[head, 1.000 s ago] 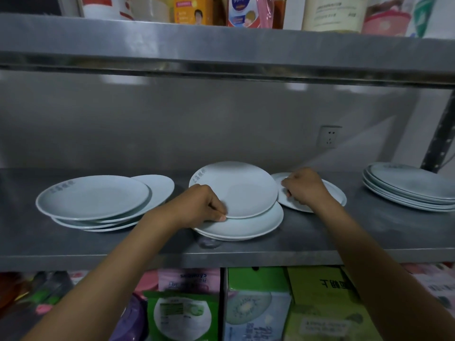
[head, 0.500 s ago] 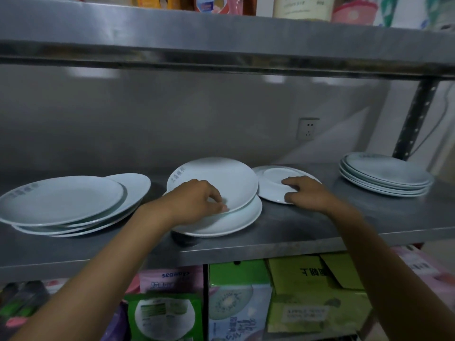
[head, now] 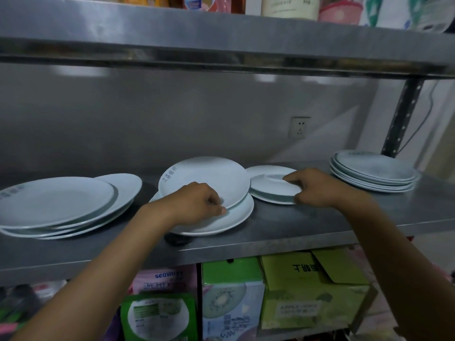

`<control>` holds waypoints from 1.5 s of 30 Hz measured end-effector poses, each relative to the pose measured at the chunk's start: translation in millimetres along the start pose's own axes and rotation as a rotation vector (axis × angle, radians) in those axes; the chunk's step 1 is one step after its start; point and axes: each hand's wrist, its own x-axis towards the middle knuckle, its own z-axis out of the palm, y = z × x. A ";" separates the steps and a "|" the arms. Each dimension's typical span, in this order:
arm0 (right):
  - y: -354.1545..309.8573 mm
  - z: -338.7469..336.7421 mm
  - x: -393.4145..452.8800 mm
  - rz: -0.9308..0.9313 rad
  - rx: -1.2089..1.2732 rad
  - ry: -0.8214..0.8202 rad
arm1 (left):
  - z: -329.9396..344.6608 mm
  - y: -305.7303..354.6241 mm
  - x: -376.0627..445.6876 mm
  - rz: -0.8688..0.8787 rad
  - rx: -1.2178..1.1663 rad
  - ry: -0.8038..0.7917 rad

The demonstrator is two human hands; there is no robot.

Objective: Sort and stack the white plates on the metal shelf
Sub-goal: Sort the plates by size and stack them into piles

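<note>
On the metal shelf (head: 320, 225) lie several groups of white plates. My left hand (head: 197, 203) pinches the near rim of the top plate (head: 204, 178) of the middle pile, tilting it up off the plate below (head: 236, 217). My right hand (head: 317, 188) grips the near right rim of a small upside-down plate (head: 266, 183), thumb under the edge, fingers on top. An untidy pile of large plates (head: 54, 203) sits at the left. A neat stack of plates (head: 374, 171) stands at the far right.
An upper shelf (head: 221, 45) hangs low over the plates, with bottles and tubs on it. A perforated upright post (head: 403, 114) stands behind the right stack. A wall socket (head: 299, 126) is on the back wall. Cartons and packages (head: 231, 296) fill the level below.
My view has drifted left and down slightly. My right hand has closed round the small plate's rim and lifted its edge a little. My left hand keeps hold of the tilted top plate.
</note>
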 end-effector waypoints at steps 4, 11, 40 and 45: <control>-6.4 -13.8 -9.4 -0.043 0.083 0.215 | 1.5 -1.4 -2.2 0.002 -0.018 0.009; -13.4 -14.9 0.3 -0.002 -0.315 0.685 | 3.2 -5.6 -5.7 -0.017 -0.021 0.011; -237.0 16.7 32.9 0.158 1.551 0.348 | -23.3 -35.9 -94.2 0.041 0.137 0.856; -274.6 25.8 31.1 0.136 1.588 0.218 | -32.3 -47.6 -116.3 -0.185 0.393 0.857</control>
